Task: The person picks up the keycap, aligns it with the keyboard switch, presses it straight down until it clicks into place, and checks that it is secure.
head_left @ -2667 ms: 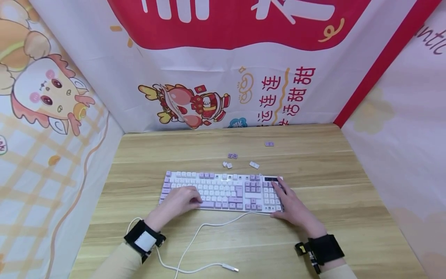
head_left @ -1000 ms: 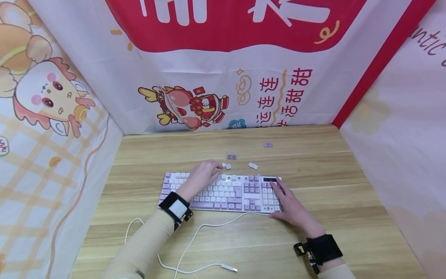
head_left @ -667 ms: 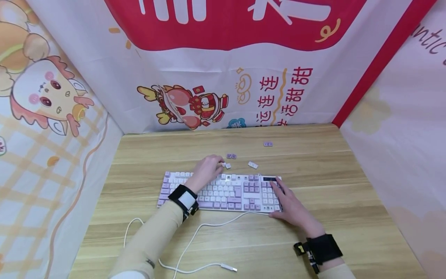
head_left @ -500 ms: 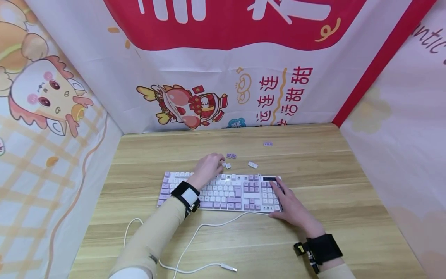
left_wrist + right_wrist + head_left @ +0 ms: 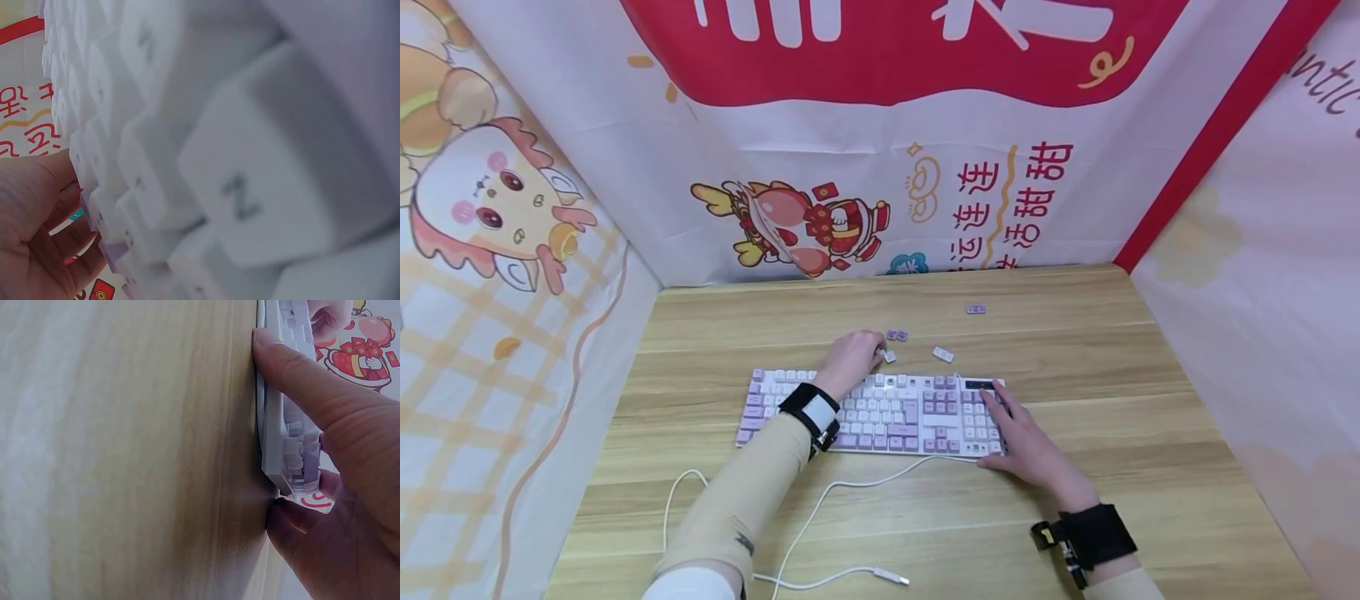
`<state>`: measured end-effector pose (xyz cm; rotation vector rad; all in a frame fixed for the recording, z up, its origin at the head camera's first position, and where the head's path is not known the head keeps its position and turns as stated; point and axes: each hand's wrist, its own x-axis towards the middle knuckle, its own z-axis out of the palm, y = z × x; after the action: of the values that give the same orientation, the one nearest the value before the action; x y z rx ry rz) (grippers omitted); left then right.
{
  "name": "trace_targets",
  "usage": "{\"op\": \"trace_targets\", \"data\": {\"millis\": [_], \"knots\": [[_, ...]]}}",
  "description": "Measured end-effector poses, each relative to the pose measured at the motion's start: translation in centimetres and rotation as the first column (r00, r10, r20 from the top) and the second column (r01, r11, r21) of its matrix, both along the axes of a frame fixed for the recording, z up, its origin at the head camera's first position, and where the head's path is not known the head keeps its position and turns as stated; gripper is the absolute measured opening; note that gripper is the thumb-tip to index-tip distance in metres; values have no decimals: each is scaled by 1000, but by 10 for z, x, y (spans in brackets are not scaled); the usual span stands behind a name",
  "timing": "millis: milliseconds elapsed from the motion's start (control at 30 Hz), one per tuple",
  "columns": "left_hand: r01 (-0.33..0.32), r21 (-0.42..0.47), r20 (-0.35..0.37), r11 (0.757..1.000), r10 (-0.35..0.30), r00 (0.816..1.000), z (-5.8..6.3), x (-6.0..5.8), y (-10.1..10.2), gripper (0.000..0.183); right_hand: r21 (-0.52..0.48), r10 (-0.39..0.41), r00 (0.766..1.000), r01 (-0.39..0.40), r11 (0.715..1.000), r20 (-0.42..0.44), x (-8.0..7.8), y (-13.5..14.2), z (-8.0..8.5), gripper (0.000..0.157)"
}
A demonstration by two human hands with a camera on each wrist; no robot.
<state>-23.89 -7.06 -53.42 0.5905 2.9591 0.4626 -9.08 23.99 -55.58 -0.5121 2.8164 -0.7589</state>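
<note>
A white and lilac keyboard point(image 5: 880, 417) lies on the wooden table. Behind its back edge, my left hand point(image 5: 852, 358) pinches a small white keycap point(image 5: 881, 352) with thumb and fingertips, mostly covered by them. Another white keycap point(image 5: 890, 357) lies right beside it. In the left wrist view, letter keys point(image 5: 275, 169) fill the foreground, and the curled left fingers point(image 5: 72, 237) are partly hidden behind them. My right hand point(image 5: 1033, 446) holds the keyboard's right end. Its thumb point(image 5: 294, 365) presses the front edge, while other fingers reach over the number keys and the side.
Two lilac keycaps point(image 5: 897, 335) lie behind the white ones. A white strip of keycaps point(image 5: 943, 354) and a lilac strip point(image 5: 976, 309) sit further right. A white cable point(image 5: 831, 492) loops in front of the keyboard to a USB plug point(image 5: 891, 576). Printed cloth walls point(image 5: 820, 133) surround the table.
My left hand has moved from the keyboard's lower left keys, across the keys, to the white keycaps behind it, and its fingers have closed on one. The right hand stays in place.
</note>
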Motion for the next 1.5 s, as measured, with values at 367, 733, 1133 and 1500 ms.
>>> {"op": "trace_targets", "data": {"millis": [367,733,1133,1500], "knots": [[1,102,37,995,-5,999,9,5,-9,22,-14,0,1000,0,1000,0,-1,-1,0,107],[-6,266,171,964,-41,984,14,9,-19,25,-12,-4,1000,4,1000,9,0,-2,1,107],[72,310,140,948,-121,983,20,12,-23,49,-11,2,1000,-2,1000,-3,0,-2,2,107],[80,331,124,940,-128,984,23,17,-24,27,-9,3,1000,-3,1000,-7,0,-3,3,107]]}}
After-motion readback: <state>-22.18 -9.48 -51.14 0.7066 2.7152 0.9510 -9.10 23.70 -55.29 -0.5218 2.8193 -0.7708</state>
